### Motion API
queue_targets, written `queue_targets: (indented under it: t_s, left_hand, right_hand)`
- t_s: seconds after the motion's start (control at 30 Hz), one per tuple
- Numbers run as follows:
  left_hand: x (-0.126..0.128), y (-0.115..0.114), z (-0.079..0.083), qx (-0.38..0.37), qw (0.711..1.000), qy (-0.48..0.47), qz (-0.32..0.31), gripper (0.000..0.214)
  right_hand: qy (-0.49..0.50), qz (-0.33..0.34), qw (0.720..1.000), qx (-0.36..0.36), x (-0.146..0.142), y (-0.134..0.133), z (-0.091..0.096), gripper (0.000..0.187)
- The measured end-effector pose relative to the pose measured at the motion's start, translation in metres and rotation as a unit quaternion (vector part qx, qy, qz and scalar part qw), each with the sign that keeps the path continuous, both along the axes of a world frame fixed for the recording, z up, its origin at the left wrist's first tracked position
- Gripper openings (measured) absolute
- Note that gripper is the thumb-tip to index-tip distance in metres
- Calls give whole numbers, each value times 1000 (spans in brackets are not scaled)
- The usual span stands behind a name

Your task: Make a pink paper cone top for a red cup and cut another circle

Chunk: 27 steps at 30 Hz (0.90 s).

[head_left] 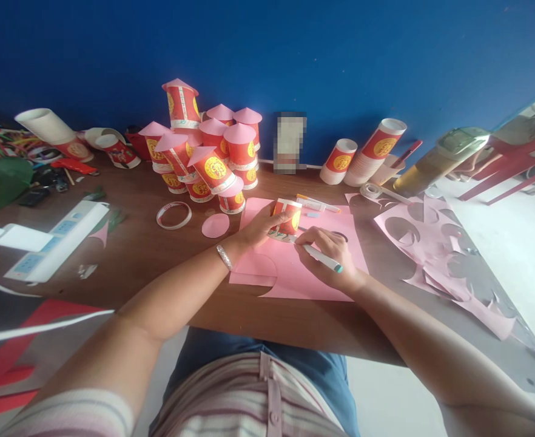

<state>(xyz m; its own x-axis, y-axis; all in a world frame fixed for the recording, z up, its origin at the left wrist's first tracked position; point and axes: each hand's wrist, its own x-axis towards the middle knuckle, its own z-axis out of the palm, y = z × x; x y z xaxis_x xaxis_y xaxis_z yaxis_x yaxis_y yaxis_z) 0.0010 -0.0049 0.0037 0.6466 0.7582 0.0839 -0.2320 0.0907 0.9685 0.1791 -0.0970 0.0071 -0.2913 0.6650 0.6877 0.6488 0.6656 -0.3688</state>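
Observation:
My left hand grips a red paper cup that stands mouth down on a pink paper sheet. My right hand is closed around a white marker with a teal end, its tip at the base of the cup. A bracelet sits on my left wrist. A pink paper circle lies just left of the sheet, beside a clear tape ring.
A pile of red cups with pink cone tops stands at the back of the brown table. Stacked cups lie back right. Cut-out pink sheets spread right. A white power strip lies left; more markers behind the cup.

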Motion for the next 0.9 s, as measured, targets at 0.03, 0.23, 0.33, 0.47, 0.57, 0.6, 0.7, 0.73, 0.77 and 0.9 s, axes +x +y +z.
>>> queue_targets:
  t_s: [0.03,0.23,0.33,0.47,0.57,0.6,0.7,0.73,0.77,0.9]
  left_hand:
    - [0,0,1,7,1000,-1,-1,46]
    - [0,0,2,15,1000,9,9,46]
    - [0,1,0,14,1000,16,9,47]
    - [0,1,-2,10,1000,9,7,47]
    - [0,0,-1,2,1000,6,9,47]
    - [0,0,0,-1,1000,5,10,47]
    - [1,0,2,-12,1000,-1,11,48]
    - [1,0,2,-17,1000,-4,9,49]
    - [2,0,3,-23,1000,-7,8,49]
    - [1,0,3,-32,999,-15,19,49]
  right_hand:
    - [-1,-1,1000,2,0,0,0,13]
    - [-7,-2,1000,13,-2,-1,2,15]
    - [-4,3,1000,5,-3,-1,2,15]
    - [4,10,1000,12,-3,-1,1,16]
    - [8,8,1000,25,-2,-2,2,16]
    - [8,9,1000,28,-2,-3,2,16]
    - [4,24,999,35,-3,-4,5,17]
    - [1,29,999,38,-3,-5,5,17]
    - [-1,33,999,42,-4,-5,5,18]
    - [-11,29,997,64,-5,-3,4,20]
